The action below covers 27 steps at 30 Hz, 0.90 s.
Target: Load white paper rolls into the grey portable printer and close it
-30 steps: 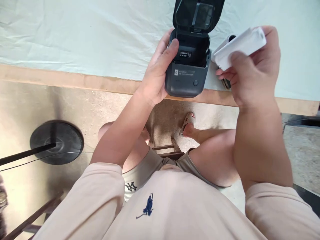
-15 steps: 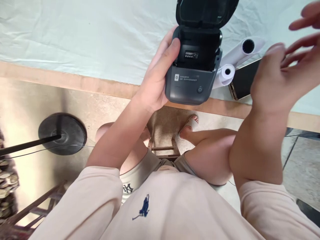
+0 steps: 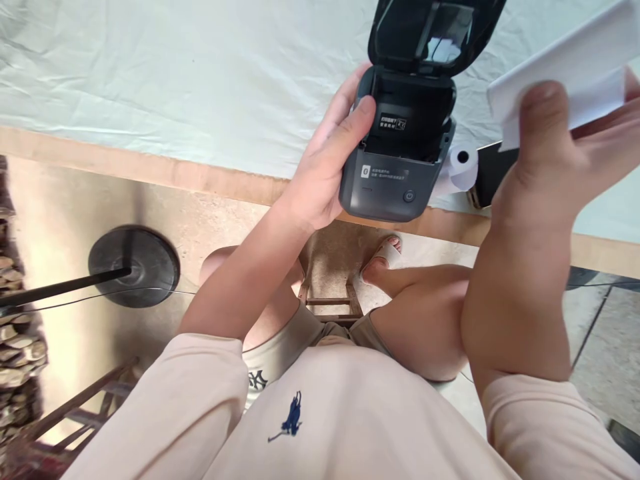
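Head view looked down over the person's lap to the table edge (image 3: 200,177), which was covered by a pale cloth (image 3: 175,73). At about one o'clock, the left hand (image 3: 320,177) was wrapped around the left side of a dark grey label printer (image 3: 395,180), thumb pressed on its top rim, fingers curled behind it. The printer's lid (image 3: 435,30) stood open toward twelve o'clock, showing the hollow paper bay. At two o'clock, the right hand (image 3: 555,160) was closed on a white paper roll (image 3: 560,60), thumb on its near side, raised well above the table. Just beside the printer at its three o'clock lay a second white roll (image 3: 463,167) on the cloth, touching a dark phone (image 3: 493,173).
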Each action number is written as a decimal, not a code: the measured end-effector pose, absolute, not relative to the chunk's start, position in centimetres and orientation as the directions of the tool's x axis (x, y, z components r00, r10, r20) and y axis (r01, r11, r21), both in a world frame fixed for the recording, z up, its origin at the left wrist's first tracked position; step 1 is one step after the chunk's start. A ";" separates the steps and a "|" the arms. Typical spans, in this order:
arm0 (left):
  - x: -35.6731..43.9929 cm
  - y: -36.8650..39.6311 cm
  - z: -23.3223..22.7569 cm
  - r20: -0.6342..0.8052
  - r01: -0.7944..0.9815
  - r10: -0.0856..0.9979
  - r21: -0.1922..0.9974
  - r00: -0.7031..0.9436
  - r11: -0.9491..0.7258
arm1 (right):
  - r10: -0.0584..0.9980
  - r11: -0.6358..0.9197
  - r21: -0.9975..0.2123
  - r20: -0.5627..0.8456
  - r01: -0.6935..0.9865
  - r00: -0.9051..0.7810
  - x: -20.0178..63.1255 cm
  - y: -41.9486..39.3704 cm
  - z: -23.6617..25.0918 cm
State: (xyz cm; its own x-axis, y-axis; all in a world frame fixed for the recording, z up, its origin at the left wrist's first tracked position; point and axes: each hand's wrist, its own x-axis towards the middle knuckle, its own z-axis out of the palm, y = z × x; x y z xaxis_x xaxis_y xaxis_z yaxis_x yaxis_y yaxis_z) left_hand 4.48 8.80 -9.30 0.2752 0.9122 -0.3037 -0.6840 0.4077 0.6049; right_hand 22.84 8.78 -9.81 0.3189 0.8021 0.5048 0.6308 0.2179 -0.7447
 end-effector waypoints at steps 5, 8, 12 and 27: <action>4.0 8.7 -9.2 -0.134 -0.704 0.921 0.608 0.366 0.368 | 0.712 0.495 -0.630 0.689 0.598 0.137 19.9 8.8 -9.7; 3.9 8.5 -8.6 -0.234 -0.657 0.892 0.608 0.388 0.445 | 0.795 0.501 -0.520 0.592 0.692 -0.131 19.0 8.2 -8.7; 4.4 8.5 -8.4 -0.305 -0.608 0.876 0.633 0.373 0.479 | 0.883 0.394 -0.545 0.447 0.740 -0.141 18.9 7.5 -7.5; 3.0 11.4 -10.5 -0.112 -0.181 0.584 0.889 0.804 0.421 | 0.883 0.364 -0.653 0.468 0.664 -0.024 18.3 7.2 -7.1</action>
